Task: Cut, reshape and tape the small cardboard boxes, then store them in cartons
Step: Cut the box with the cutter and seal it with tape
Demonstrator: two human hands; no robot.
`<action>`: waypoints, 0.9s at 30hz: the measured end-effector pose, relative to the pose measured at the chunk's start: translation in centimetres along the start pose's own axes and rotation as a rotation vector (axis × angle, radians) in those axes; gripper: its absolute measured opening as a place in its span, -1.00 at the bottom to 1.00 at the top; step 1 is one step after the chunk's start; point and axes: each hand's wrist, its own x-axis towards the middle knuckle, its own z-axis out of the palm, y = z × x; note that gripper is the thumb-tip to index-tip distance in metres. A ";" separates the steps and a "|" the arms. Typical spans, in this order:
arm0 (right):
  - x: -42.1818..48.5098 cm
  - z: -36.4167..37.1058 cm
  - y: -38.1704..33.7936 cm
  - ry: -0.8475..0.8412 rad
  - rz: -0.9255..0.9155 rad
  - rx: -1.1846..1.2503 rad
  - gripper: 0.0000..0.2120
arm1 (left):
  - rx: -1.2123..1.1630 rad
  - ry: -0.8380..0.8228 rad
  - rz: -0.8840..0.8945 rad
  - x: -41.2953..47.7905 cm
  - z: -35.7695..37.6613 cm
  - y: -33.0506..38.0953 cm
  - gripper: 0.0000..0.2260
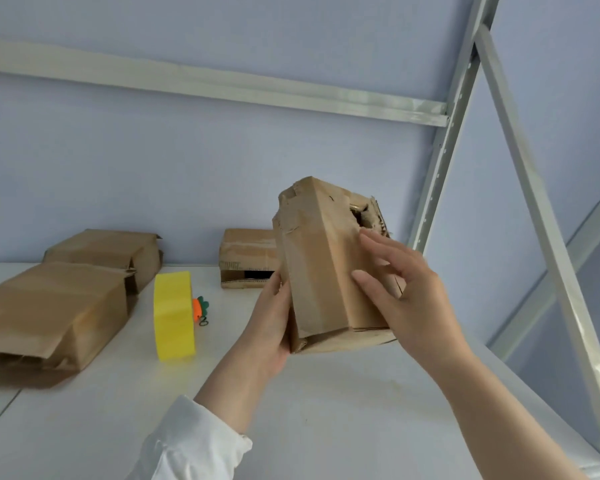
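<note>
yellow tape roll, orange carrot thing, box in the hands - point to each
yellow tape roll (174, 317), head view, outer yellow band
orange carrot thing (197, 308), head view, orange body
held box (321, 271), head view, front face

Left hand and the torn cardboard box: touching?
Touching. The head view shows the left hand gripping the left edge of the torn cardboard box, its thumb lying against the side with no gap.

The torn box — brown cardboard, on end, tilted, raised at centre right, its far end ragged and open. Near-left box and far-left box lie creased; far-centre box — open-fronted.
</note>
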 end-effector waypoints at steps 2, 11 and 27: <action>0.1 -0.6 0.2 0.018 0.067 -0.109 -0.25 | -0.038 0.003 -0.018 -0.6 0.1 0.1 -0.71; 0.2 -2.3 3.5 -0.149 0.550 0.207 0.03 | 0.039 -0.008 -0.019 -1.6 1.4 -1.1 -0.31; -1.6 2.4 5.1 -0.364 0.717 0.361 -0.44 | 0.295 0.307 0.020 -1.9 -2.5 -3.0 -0.71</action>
